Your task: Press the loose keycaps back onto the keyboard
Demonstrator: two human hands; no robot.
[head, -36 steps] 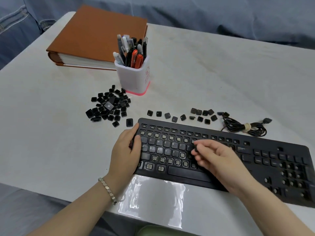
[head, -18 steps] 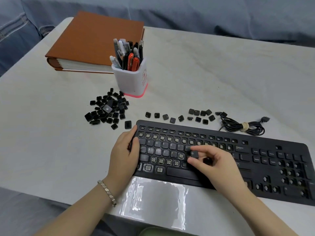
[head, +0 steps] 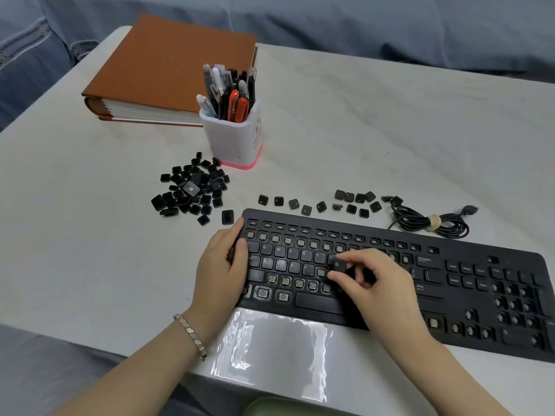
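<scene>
A black keyboard [head: 450, 283] lies across the near table, many of its switches bare. My left hand [head: 220, 265] grips its left end, thumb on the top edge. My right hand [head: 375, 283] pinches a black G keycap [head: 337, 264] between thumb and forefinger, just above the home row, right of the F key. A heap of loose keycaps [head: 192, 190] sits left of the keyboard's far corner. A row of single loose keycaps [head: 318, 204] lies along its far edge.
A white pen holder [head: 237, 136] full of pens stands behind the keycap heap, with a brown binder [head: 168, 67] behind it. The coiled keyboard cable [head: 429, 222] lies at the far right. A clear plastic bag [head: 270, 346] sits at the table's near edge.
My right hand has lifted off the keys and turned, now showing the G keycap pinched in its fingertips and shifting slightly left over the home row. My left hand has stayed on the keyboard's end.
</scene>
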